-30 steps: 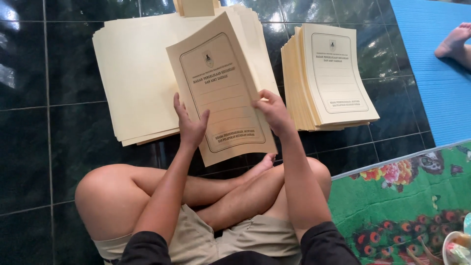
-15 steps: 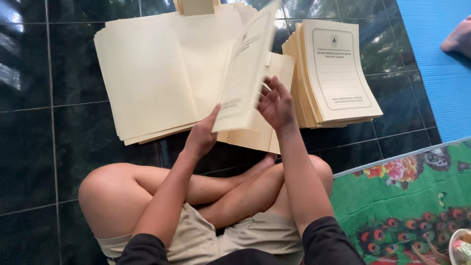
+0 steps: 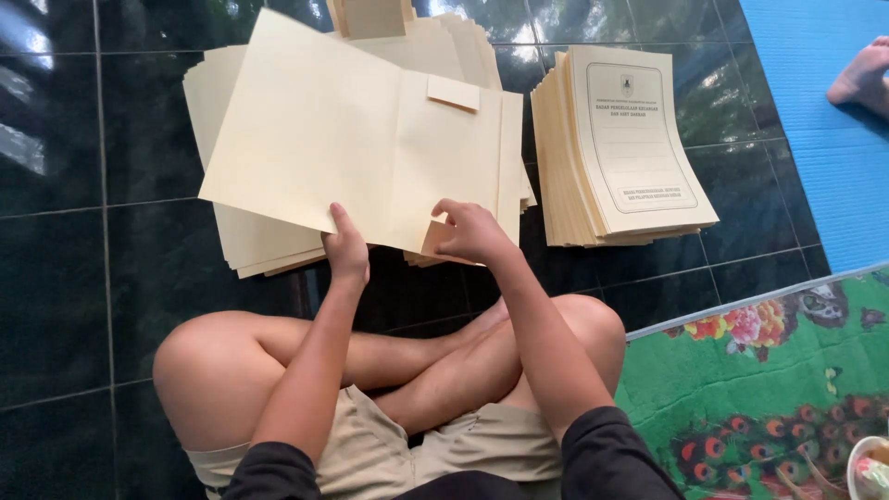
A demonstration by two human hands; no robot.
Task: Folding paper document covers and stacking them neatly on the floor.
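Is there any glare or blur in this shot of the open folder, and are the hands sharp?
Head view: daylight glare streaks the glossy dark floor tiles; the open folder, left hand and right hand look sharp, with no visible motion blur.

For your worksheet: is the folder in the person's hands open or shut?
Open: the folder lies spread flat, inner flaps showing, held by the left hand and right hand.

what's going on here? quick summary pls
A person sits cross-legged on a dark tiled floor, holding an opened cream paper folder with the blank inside facing up. The left hand grips its near edge; the right hand pinches a small flap at the bottom edge. Under it lies a spread pile of opened folders. To the right sits a neat stack of closed folders, printed covers up. Another person's foot rests on a blue mat.
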